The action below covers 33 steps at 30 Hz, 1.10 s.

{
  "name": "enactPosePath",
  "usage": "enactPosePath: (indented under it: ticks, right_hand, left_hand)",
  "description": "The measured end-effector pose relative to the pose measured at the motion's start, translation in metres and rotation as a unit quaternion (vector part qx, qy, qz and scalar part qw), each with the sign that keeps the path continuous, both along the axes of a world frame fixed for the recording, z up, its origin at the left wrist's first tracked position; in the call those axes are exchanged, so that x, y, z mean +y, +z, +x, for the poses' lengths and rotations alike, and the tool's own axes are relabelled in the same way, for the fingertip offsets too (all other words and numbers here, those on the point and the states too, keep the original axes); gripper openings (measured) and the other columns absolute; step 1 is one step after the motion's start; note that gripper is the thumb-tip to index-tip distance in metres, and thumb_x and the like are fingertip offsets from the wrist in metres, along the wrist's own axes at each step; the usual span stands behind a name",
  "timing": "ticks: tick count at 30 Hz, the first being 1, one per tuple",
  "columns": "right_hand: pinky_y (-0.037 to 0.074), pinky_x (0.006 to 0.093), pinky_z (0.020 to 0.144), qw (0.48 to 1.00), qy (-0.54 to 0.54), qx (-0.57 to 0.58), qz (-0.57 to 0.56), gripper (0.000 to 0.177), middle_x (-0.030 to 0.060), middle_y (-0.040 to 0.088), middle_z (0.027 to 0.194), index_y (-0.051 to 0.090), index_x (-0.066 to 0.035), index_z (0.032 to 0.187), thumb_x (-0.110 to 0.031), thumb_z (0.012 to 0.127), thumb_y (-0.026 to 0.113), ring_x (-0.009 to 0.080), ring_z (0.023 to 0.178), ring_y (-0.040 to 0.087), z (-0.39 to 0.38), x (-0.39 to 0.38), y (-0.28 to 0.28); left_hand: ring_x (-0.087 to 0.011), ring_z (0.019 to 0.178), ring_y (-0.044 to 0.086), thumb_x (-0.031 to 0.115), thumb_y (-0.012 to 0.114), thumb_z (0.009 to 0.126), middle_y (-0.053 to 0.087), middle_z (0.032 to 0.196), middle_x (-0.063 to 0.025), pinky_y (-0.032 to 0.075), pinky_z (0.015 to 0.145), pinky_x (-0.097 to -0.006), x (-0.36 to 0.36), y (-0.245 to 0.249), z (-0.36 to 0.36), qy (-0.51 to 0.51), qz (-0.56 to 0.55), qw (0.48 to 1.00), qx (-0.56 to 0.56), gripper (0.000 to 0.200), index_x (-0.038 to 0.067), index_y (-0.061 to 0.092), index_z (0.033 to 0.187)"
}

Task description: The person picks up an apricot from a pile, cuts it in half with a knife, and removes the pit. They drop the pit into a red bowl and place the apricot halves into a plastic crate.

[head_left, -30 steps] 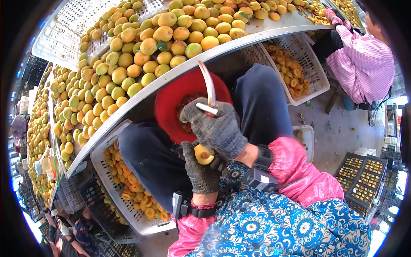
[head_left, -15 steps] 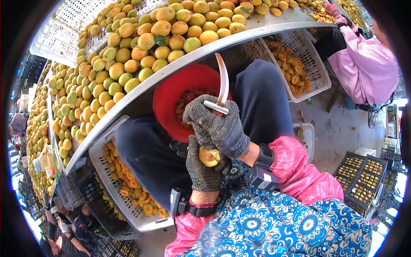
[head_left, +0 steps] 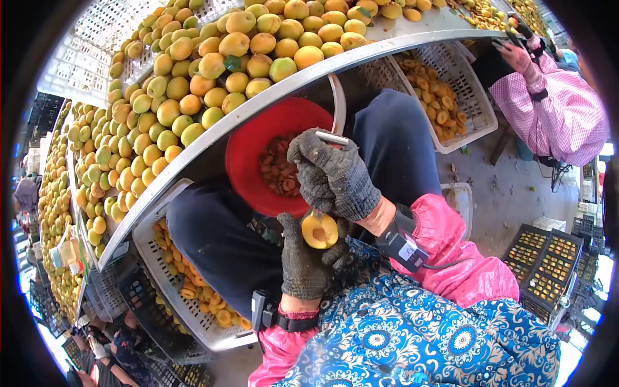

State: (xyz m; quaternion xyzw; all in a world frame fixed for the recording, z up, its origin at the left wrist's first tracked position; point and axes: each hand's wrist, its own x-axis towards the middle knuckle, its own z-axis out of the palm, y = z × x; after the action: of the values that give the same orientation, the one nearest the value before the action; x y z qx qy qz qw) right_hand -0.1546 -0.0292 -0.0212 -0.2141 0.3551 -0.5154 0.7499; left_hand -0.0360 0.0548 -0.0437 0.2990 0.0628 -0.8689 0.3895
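My left hand, in a dark grey glove, holds a cut apricot half with its hollow facing up. Just above it, my right hand, gloved too, is closed round the handle of a curved knife, whose blade points away toward the table edge. Under and beyond my right hand stands a red bucket with apricot pits inside, between my knees.
A metal-edged table bears heaped whole apricots. White crates of apricot halves stand right and left of my legs. Black trays are at right. A co-worker in pink sits at upper right.
The fruit in my left hand now shows an empty hollow, where a pit showed before. My right hand has turned, and the knife blade has tipped lower. The co-worker's hand has moved.
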Motion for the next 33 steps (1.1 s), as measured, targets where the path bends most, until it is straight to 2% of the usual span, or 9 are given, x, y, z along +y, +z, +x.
enactPosePath:
  ticks: [11,16,20,22,26,27,30,31,33]
  right_hand:
    - [0.027,0.0193,0.033,0.995,0.09,-0.04,0.002,0.033,-0.0039,0.042,0.053,0.056,-0.006,0.083,-0.037,0.094,0.056,0.0044,0.036,0.036,0.003,0.012,-0.002]
    - [0.027,0.019,0.034,0.972,0.134,-0.187,0.039,0.032,-0.0043,0.042,0.054,0.055,-0.006,0.084,-0.036,0.094,0.055,0.0043,0.037,0.035,-0.001,0.016,-0.012]
    - [0.029,0.0186,0.035,0.993,0.082,-0.081,0.037,0.032,-0.004,0.045,0.056,0.058,-0.004,0.088,-0.035,0.094,0.056,0.0043,0.038,0.037,0.004,0.018,-0.013]
    - [0.032,0.0184,0.038,0.999,0.042,0.023,-0.014,0.031,-0.0042,0.048,0.057,0.061,-0.002,0.094,-0.032,0.093,0.058,0.0043,0.04,0.04,0.008,0.02,-0.006]
    - [0.035,0.0183,0.042,0.992,-0.002,0.088,0.085,0.021,-0.0022,0.058,0.067,0.064,-0.003,0.091,-0.023,0.092,0.061,0.0032,0.05,0.048,0.017,0.028,-0.011]
    - [0.041,0.0187,0.05,0.996,0.048,0.064,0.029,0.014,-0.0005,0.062,0.072,0.064,-0.003,0.088,-0.017,0.09,0.062,0.0048,0.058,0.053,0.009,0.034,-0.02]
    - [0.045,0.021,0.059,0.974,0.055,0.172,-0.135,0.01,0.0003,0.061,0.073,0.063,-0.004,0.087,-0.014,0.089,0.063,0.0075,0.066,0.055,0.013,0.033,-0.036]
    - [0.049,0.0287,0.064,0.877,0.068,0.306,-0.364,0.028,-0.0019,0.067,0.087,0.061,-0.009,0.11,-0.017,0.084,0.068,0.013,0.073,0.064,0.006,0.034,-0.059]
    - [0.049,0.028,0.066,0.932,0.091,0.191,-0.293,0.03,-0.0003,0.067,0.093,0.06,-0.008,0.111,-0.018,0.084,0.068,0.0129,0.079,0.064,0.007,0.041,-0.073]
  left_hand:
    - [-0.0193,0.051,0.056,0.049,0.045,0.094,0.06,0.077,-0.0086,0.045,0.04,-0.0264,0.012,0.012,-0.017,0.106,0.012,0.971,-0.216,0.043,0.009,0.055,0.104]
    - [-0.0204,0.05,0.056,0.053,0.045,0.093,0.059,0.075,-0.0087,0.045,0.039,-0.0312,0.015,-0.009,0.002,0.045,0.02,0.998,0.045,0.046,0.009,0.055,0.102]
    - [-0.0221,0.06,0.061,0.057,0.046,0.091,0.062,0.082,-0.0087,0.049,0.045,-0.0324,0.011,-0.014,0.007,-0.039,-0.035,0.996,0.072,0.051,0.009,0.056,0.104]
    - [-0.0228,0.076,0.064,0.059,0.046,0.09,0.064,0.091,-0.0079,0.052,0.054,-0.032,0.009,0.005,-0.01,0.119,0.061,0.979,-0.154,0.054,0.009,0.057,0.108]
    - [-0.0219,0.086,0.063,0.054,0.047,0.092,0.064,0.1,-0.0069,0.054,0.062,-0.0322,0.022,-0.013,-0.018,0.078,-0.08,0.933,-0.341,0.05,0.01,0.055,0.114]
    - [-0.0231,0.086,0.063,0.048,0.045,0.094,0.063,0.104,-0.0076,0.054,0.065,-0.033,0.024,-0.033,-0.005,0.07,0.08,0.982,-0.153,0.044,0.01,0.055,0.115]
    - [-0.0236,0.085,0.063,0.043,0.041,0.096,0.063,0.103,-0.0081,0.054,0.064,-0.0329,0.028,-0.038,-0.004,0.081,0.129,0.978,-0.146,0.04,0.01,0.055,0.114]
    - [-0.0236,0.083,0.063,0.039,0.038,0.096,0.062,0.101,-0.0085,0.054,0.063,-0.0323,0.031,-0.042,0.0,0.075,0.108,0.984,-0.119,0.038,0.008,0.055,0.111]
    - [-0.0238,0.084,0.063,0.039,0.038,0.096,0.062,0.101,-0.0086,0.054,0.062,-0.032,0.032,-0.047,-0.001,0.079,0.115,0.984,-0.11,0.038,0.008,0.055,0.11]
